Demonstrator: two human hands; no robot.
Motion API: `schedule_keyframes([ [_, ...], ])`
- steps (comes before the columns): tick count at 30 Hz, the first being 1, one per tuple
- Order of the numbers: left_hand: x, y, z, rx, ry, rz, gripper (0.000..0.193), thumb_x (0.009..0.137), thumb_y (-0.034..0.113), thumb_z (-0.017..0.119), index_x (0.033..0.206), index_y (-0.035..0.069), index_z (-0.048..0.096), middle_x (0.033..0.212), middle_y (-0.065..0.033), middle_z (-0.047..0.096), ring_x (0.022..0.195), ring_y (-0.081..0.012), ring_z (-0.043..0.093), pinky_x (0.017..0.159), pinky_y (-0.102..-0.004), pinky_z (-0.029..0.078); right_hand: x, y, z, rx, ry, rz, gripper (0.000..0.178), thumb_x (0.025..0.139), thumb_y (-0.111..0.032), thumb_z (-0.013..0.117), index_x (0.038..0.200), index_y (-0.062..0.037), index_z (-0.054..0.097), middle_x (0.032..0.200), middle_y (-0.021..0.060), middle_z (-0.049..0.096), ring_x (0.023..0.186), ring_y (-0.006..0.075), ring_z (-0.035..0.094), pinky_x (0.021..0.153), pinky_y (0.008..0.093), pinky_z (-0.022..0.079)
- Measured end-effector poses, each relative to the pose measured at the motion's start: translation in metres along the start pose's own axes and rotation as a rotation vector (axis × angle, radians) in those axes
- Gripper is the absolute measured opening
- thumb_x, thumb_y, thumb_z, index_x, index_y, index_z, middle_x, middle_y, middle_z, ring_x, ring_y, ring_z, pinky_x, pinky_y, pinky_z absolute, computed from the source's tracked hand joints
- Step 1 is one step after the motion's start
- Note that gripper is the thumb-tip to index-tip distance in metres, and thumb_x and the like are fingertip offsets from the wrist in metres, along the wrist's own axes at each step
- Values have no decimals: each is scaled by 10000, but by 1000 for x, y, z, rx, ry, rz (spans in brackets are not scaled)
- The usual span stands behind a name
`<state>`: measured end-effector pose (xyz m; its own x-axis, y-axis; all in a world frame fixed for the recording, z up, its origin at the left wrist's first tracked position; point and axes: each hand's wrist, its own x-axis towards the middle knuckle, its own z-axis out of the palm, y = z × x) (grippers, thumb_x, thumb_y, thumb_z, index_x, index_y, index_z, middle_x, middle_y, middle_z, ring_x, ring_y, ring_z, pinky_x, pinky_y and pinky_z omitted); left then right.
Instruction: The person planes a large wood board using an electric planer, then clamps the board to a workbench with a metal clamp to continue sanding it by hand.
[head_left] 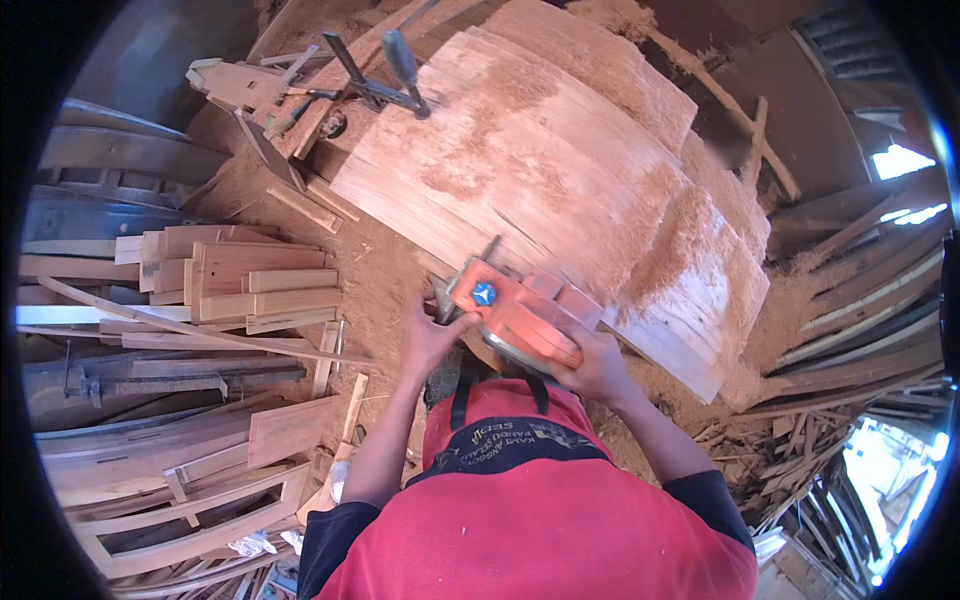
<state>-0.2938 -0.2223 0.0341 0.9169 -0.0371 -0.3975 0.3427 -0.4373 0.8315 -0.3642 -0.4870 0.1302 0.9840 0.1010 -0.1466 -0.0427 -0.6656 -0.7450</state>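
Observation:
An orange electric planer with a blue front knob lies across the near edge of a wide, pale wooden panel. My right hand is wrapped round its rear handle. At the planer's front end, my left hand grips a dark metal part beside the body, thumb against the orange housing. The planer's sole is mostly hidden from here. Wood shavings cover much of the panel, thickest toward its right end.
A bar clamp with a grey handle stands at the panel's far left corner. Short boards are stacked on the left, near a wooden frame. Scrap strips pile up at the right. Sawdust covers the ground.

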Motion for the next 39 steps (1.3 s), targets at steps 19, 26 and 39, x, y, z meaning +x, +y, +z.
schedule_keyframes([
  [19,242,-58,-273,19,413,62,696,836,398,822,1259,-100,583,1139,-160,689,989,-173,638,862,-300,514,315,-163,162,111,-26,-207,354,782,-245,695,985,40,641,882,254,700,830,430,692,787,508,554],
  [26,192,-68,-226,63,241,-9,540,923,235,738,1326,-81,567,1144,-95,692,957,-134,630,829,-272,508,233,-119,122,90,-70,-160,381,819,-305,696,1052,-8,643,957,248,697,905,422,685,838,505,534],
  [39,-84,41,95,434,-222,-5,872,597,631,879,1071,-4,516,895,-181,648,855,-343,678,729,-434,530,-126,72,-57,-29,94,1,464,723,-276,852,1095,-55,686,1055,168,704,940,368,697,797,417,574],
])
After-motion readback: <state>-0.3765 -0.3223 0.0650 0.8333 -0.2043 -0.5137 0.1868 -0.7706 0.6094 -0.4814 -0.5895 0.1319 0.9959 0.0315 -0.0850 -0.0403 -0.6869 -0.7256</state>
